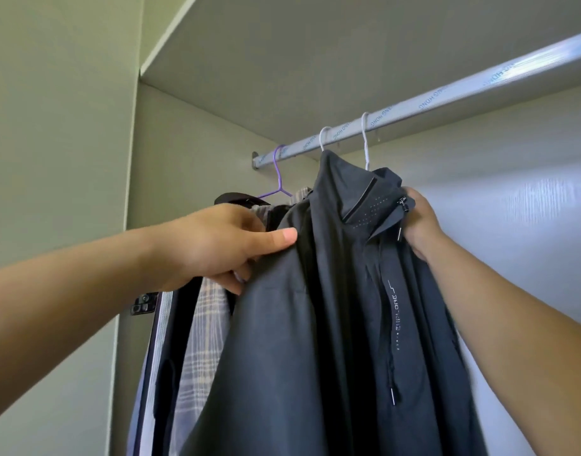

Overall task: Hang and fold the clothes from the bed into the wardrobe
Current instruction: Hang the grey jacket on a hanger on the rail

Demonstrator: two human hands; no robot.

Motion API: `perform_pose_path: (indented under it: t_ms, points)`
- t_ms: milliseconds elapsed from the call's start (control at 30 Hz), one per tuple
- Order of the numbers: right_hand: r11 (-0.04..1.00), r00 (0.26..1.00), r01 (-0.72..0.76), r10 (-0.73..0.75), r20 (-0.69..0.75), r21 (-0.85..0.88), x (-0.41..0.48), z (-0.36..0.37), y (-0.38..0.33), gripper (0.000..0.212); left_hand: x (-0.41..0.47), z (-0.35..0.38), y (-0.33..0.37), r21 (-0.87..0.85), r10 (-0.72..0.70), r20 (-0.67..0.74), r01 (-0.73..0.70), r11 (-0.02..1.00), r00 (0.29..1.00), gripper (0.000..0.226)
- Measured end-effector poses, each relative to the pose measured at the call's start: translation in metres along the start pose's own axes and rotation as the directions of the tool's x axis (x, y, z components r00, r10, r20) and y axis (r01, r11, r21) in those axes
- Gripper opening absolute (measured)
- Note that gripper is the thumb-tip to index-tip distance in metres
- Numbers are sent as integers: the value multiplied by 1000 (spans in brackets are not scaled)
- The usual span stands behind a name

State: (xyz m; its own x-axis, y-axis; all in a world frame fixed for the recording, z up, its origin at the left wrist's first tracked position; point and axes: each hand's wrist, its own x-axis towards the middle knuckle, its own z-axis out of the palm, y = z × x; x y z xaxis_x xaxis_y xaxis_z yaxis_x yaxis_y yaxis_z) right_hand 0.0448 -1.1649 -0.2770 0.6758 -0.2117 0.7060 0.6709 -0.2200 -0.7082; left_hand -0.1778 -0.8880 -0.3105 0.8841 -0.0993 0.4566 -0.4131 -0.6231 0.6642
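The dark grey jacket (pixel 315 324) hangs between the two hands, its collar up under the wardrobe rail (pixel 414 103), which runs above both of them. The left hand (pixel 217 245) pinches the jacket's shoulder, thumb flat on top and fingers curled beneath, likely to draw the cloth square over the hanger's arm. The right hand (pixel 420 222) is closed round the front edge by the collar and zip pull, which holds the neck steady against that tug. Two white hanger hooks (pixel 325 138) sit on the rail just above the hands. Both run down into the grey cloth, and I cannot tell which one carries this jacket or whether a second grey garment hangs here. Beyond the left hand a purple hanger (pixel 279 179) holds a plaid shirt (pixel 203 324) beside a darker garment, pressed close to the jacket. The jacket seems hung already, and the hands' work looks like straightening.
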Motion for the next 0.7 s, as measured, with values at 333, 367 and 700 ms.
perform_pose_path:
  t_ms: [333,367,700]
  points:
    - [935,992,33,-74,-102,-354,-5,1,4,28,-8,2,-4,558,377,-290,-164,813,880,59]
    - [921,991,46,-90,-97,-387,-5,0,5,27,-6,5,-6,592,365,-264,-149,792,893,63]
    - [841,984,48,-131,-117,-539,-15,-1,-8,19,-4,-30,1,596,337,-253,-128,793,907,55]
